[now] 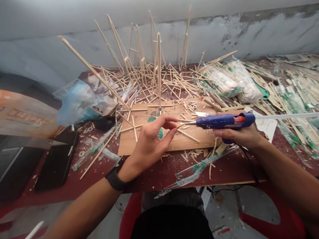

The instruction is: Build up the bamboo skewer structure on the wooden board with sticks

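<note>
My right hand (240, 134) grips a blue hot glue gun (219, 121), with a long white glue stick (286, 116) poking out of its back end. The metal nozzle points left and meets the thin wooden sticks near my left fingertips. My left hand (159, 132) is closed, thumb and fingers pinching a thin wooden stick (188, 135) over the wooden board (149, 146). Just left of that hand, crossed sticks (134, 127) rest on the board. Behind it, a tall stick (159, 73) stands upright.
Frames of joined sticks (142, 66) and a heap of loose ones fill the back of the table. Packs of sticks (224, 78) lie back right. A phone (53, 162) and plastic bags (82, 99) are on the left. Torn wrappers (194, 174) lie along the front edge.
</note>
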`<state>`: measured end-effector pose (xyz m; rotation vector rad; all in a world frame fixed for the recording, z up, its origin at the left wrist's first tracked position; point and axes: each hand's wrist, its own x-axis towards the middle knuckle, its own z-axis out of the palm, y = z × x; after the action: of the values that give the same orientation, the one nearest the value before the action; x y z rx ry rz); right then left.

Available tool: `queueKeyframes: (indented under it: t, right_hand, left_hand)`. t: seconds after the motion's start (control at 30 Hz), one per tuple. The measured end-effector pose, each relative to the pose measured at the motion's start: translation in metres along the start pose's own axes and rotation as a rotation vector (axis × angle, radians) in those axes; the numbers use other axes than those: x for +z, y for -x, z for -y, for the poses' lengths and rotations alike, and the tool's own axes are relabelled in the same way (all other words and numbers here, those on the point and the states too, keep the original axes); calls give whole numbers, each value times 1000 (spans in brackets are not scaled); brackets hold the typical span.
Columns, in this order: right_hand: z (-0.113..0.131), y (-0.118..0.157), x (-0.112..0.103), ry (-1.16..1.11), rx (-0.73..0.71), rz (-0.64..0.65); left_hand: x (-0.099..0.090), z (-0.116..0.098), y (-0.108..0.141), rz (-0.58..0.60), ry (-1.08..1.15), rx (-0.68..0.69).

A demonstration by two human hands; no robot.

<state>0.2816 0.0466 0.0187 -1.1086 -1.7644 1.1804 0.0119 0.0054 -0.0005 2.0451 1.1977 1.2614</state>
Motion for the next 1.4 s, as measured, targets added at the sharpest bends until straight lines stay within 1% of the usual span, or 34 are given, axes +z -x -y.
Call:
queueKeyframes:
  t: [0.17, 0.37, 0.8, 1.27, 1.4]
  right_hand:
    - [0, 0, 1, -24, 20, -35]
    - [1, 0, 2, -38, 44, -62]
    - [1, 1, 2, -15, 48, -41]
    - [-2, 1, 1, -30, 19, -8]
    - [-2, 1, 2, -32, 18, -6]
  left_hand:
    - [-1, -2, 0, 17, -10, -35]
    - [-2, -2, 1, 38, 0, -32]
    - [-2, -2, 1, 40, 17, -43]
    - [-2, -1, 0, 30, 12, -14]
    - [-2, -2, 1, 33, 31, -35]
